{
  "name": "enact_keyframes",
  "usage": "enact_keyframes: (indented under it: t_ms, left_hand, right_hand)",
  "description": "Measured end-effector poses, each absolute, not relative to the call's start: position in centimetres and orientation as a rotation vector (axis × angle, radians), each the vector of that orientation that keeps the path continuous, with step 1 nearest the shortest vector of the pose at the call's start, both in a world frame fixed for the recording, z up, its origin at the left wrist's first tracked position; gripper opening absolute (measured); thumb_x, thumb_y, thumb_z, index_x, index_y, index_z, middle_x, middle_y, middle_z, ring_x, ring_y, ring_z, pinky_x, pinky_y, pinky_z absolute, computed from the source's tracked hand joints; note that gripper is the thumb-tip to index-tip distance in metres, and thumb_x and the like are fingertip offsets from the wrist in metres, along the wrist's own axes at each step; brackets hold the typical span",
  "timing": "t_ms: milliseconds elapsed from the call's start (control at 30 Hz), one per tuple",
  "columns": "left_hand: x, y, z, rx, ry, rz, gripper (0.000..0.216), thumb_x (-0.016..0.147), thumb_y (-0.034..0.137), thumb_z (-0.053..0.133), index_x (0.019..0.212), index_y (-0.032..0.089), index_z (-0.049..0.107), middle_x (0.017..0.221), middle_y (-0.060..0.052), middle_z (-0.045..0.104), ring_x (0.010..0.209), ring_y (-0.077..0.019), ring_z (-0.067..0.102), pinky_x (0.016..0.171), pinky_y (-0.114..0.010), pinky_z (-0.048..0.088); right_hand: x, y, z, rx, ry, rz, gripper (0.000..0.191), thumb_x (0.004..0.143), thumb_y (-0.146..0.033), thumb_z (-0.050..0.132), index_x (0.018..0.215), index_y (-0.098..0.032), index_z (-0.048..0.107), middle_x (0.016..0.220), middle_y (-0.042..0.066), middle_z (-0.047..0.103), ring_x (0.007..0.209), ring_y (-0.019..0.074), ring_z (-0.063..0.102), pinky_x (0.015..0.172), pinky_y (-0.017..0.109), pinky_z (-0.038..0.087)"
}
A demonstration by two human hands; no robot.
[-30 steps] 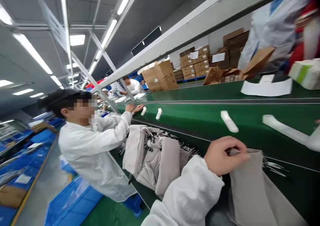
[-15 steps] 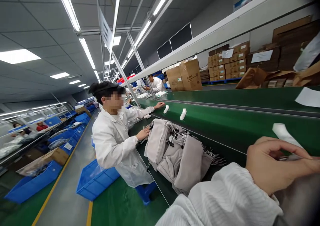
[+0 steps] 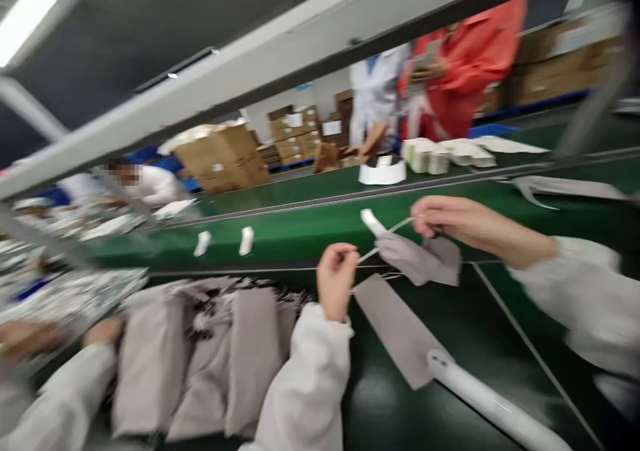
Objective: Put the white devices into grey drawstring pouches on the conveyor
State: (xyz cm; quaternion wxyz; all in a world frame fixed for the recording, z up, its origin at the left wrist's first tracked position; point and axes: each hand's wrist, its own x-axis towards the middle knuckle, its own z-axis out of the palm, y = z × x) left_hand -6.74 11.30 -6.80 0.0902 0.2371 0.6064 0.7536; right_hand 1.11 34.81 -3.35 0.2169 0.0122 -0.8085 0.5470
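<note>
My left hand (image 3: 337, 278) is closed, pinching one end of a thin pale drawstring (image 3: 369, 255). My right hand (image 3: 443, 219) pinches the other end, so the cord runs taut and slanting between them. Under my right hand hangs a grey fabric pouch (image 3: 415, 259), crumpled and slightly blurred. On the dark worktop below, a flat grey pouch (image 3: 395, 331) lies at a slant, and a long white object (image 3: 493, 394) with a rounded end touches its lower corner. Left of my left forearm is a pile of grey drawstring pouches (image 3: 255, 358), their dark-tipped cords bunched at the top.
Behind my hands runs a green conveyor belt (image 3: 295, 228) carrying small white pieces (image 3: 247, 240). A co-worker's hand (image 3: 103, 331) is beside the pouch pile. Across the belt are stacked white items (image 3: 425, 154), cardboard boxes (image 3: 225, 158) and a person in red (image 3: 470, 71).
My view has swung right and down, bringing both my hands into full view with the stretched cord. The co-worker on the left is now mostly out of frame.
</note>
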Motion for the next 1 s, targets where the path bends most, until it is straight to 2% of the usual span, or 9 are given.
enact_keyframes:
  t_ms: [67, 133, 267, 367, 433, 633, 733, 867, 1000]
  left_hand:
    - [-7.8, 11.5, -6.2, 0.756, 1.72, 2.258, 0.024, 0.08, 0.037, 0.073, 0.092, 0.018, 0.063, 0.075, 0.004, 0.05, 0.048, -0.0019, 0.032, 0.041, -0.016, 0.025]
    - [-8.2, 11.7, -5.0, 0.824, 1.669, 2.266, 0.023, 0.081, 0.035, 0.074, 0.093, 0.019, 0.063, 0.076, 0.004, 0.049, 0.048, -0.0017, 0.03, 0.042, -0.016, 0.024]
    - [-7.6, 12.4, -2.2, 0.908, 1.632, 2.277, 0.022, 0.08, 0.033, 0.076, 0.092, 0.019, 0.064, 0.077, 0.003, 0.049, 0.05, -0.0027, 0.032, 0.043, -0.016, 0.026]
    - [-7.3, 13.4, -0.6, 0.946, 1.586, 2.263, 0.021, 0.08, 0.032, 0.076, 0.091, 0.018, 0.064, 0.075, 0.003, 0.047, 0.051, -0.0032, 0.031, 0.043, -0.016, 0.025]
    - [-7.3, 14.2, -0.1, 0.965, 1.547, 2.249, 0.021, 0.079, 0.031, 0.076, 0.091, 0.019, 0.064, 0.072, 0.003, 0.046, 0.05, -0.0034, 0.03, 0.043, -0.016, 0.024]
    - [-7.4, 15.8, 0.6, 0.965, 1.421, 2.227, 0.018, 0.08, 0.029, 0.075, 0.092, 0.019, 0.064, 0.074, 0.003, 0.046, 0.05, -0.0022, 0.029, 0.043, -0.015, 0.024]
    - [-7.3, 16.4, 0.8, 0.971, 1.4, 2.215, 0.017, 0.081, 0.028, 0.074, 0.092, 0.019, 0.064, 0.073, 0.003, 0.046, 0.05, -0.002, 0.029, 0.044, -0.015, 0.024]
    - [-6.6, 17.0, 1.2, 0.97, 1.379, 2.197, 0.017, 0.08, 0.028, 0.074, 0.091, 0.019, 0.064, 0.077, 0.002, 0.049, 0.051, -0.0026, 0.03, 0.044, -0.015, 0.025]
    - [-5.7, 17.7, 1.6, 1.028, 1.35, 2.124, 0.017, 0.081, 0.03, 0.073, 0.092, 0.021, 0.063, 0.08, 0.002, 0.05, 0.05, -0.0026, 0.029, 0.044, -0.016, 0.025]
  right_hand:
    - [2.9, 36.4, -3.3, 0.053, -2.337, 1.724, 0.025, 0.091, -0.035, 0.061, 0.106, -0.014, 0.06, 0.089, 0.008, 0.073, 0.076, 0.0157, 0.069, 0.072, 0.03, 0.054]
    - [2.9, 37.1, -3.0, 0.068, -2.441, 1.754, 0.025, 0.087, -0.03, 0.062, 0.107, -0.016, 0.058, 0.09, 0.007, 0.075, 0.083, 0.018, 0.071, 0.077, 0.032, 0.053]
    - [2.2, 37.1, -1.7, 0.014, -2.782, 1.132, 0.006, 0.084, -0.022, 0.059, 0.085, -0.019, 0.064, 0.081, 0.002, 0.075, 0.077, 0.0172, 0.07, 0.071, 0.027, 0.048]
    - [2.5, 37.2, -0.8, 0.079, -2.91, 0.74, 0.013, 0.086, -0.02, 0.056, 0.078, -0.019, 0.065, 0.078, 0.001, 0.073, 0.067, 0.0144, 0.063, 0.064, 0.026, 0.04]
    - [2.8, 37.5, -0.5, 0.122, -2.93, 0.692, 0.014, 0.089, -0.021, 0.053, 0.081, -0.019, 0.065, 0.078, 0.0, 0.072, 0.066, 0.0136, 0.061, 0.062, 0.026, 0.039]
    - [3.3, 38.7, -1.2, 0.125, -2.927, 0.887, 0.014, 0.088, -0.021, 0.058, 0.093, -0.019, 0.071, 0.087, 0.001, 0.074, 0.075, 0.0148, 0.067, 0.068, 0.025, 0.045]
    - [3.5, 38.9, -1.6, 0.129, -2.916, 0.693, 0.016, 0.091, -0.019, 0.056, 0.091, -0.019, 0.071, 0.086, 0.001, 0.074, 0.073, 0.0147, 0.066, 0.071, 0.027, 0.044]
    - [4.1, 38.7, -1.6, 0.075, -2.732, 0.352, 0.021, 0.097, -0.018, 0.045, 0.105, -0.019, 0.064, 0.091, 0.005, 0.071, 0.078, 0.0172, 0.062, 0.068, 0.029, 0.041]
    - [5.1, 38.3, -0.9, 0.072, -2.459, 0.184, 0.021, 0.096, -0.015, 0.04, 0.09, -0.021, 0.059, 0.086, 0.006, 0.066, 0.082, 0.0184, 0.059, 0.067, 0.029, 0.039]
